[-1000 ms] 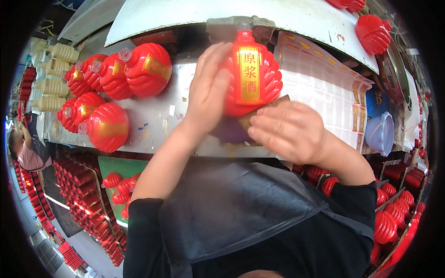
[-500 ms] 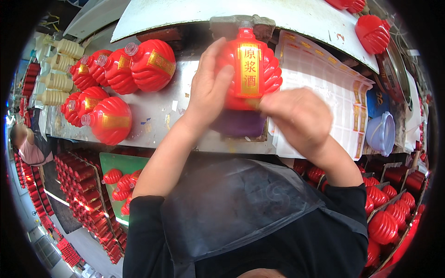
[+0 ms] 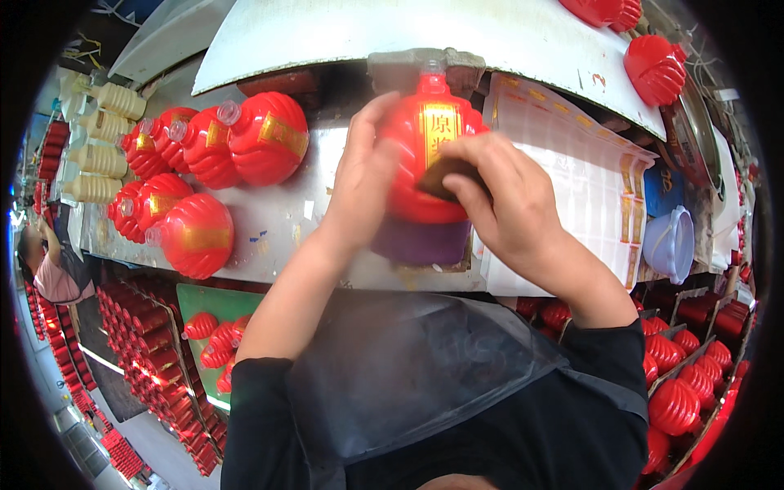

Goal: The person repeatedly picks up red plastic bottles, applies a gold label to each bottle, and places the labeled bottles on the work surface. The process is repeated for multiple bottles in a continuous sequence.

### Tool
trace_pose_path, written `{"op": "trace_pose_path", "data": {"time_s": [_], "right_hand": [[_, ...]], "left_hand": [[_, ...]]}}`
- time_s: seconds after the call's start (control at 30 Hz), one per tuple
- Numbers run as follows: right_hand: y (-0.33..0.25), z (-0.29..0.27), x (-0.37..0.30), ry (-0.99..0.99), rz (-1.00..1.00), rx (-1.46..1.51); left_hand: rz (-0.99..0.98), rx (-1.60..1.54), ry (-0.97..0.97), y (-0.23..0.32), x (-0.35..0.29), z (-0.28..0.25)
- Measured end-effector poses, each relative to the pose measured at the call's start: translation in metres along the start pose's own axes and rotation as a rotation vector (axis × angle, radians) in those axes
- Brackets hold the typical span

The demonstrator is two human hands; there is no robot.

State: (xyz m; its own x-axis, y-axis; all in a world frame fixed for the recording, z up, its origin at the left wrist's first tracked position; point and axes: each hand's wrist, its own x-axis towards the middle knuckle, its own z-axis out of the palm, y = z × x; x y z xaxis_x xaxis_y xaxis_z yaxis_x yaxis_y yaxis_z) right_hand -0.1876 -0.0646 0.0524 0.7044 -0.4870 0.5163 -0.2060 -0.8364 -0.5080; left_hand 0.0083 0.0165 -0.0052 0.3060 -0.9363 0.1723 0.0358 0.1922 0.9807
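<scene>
The work surface is formed by a worn grey metal table, marked with small scraps. On it, a rounded red ribbed bottle with a gold label is laid on a purple pad, neck pointed away from the person. The left hand is held flat-fingered along the bottle's left side, its fingertips blurred. The right hand is closed on a dark brown flat piece, which is pressed over the label's lower part.

The far edge is bounded by a white raised board, the near edge by a black apron. On the left, a stretch of metal is left between the hand and a group of red ribbed bottles. On the right, room is taken up by white label sheets; beyond them a pale lilac bucket is placed.
</scene>
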Motion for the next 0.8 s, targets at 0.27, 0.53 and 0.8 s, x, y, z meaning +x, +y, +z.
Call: {"op": "trace_pose_path", "data": {"time_s": [0.27, 0.53, 0.8], "right_hand": [[0.033, -0.021, 0.079, -0.060, 0.219, 0.087], [0.043, -0.004, 0.080, 0.003, 0.015, -0.129], [0.025, -0.020, 0.058, 0.011, -0.165, -0.193]], "left_hand": [[-0.095, 0.144, -0.089, 0.012, 0.022, -0.001], [-0.285, 0.049, -0.176, 0.020, 0.052, -0.002], [-0.151, 0.046, -0.195, 0.039, 0.032, 0.007]]}}
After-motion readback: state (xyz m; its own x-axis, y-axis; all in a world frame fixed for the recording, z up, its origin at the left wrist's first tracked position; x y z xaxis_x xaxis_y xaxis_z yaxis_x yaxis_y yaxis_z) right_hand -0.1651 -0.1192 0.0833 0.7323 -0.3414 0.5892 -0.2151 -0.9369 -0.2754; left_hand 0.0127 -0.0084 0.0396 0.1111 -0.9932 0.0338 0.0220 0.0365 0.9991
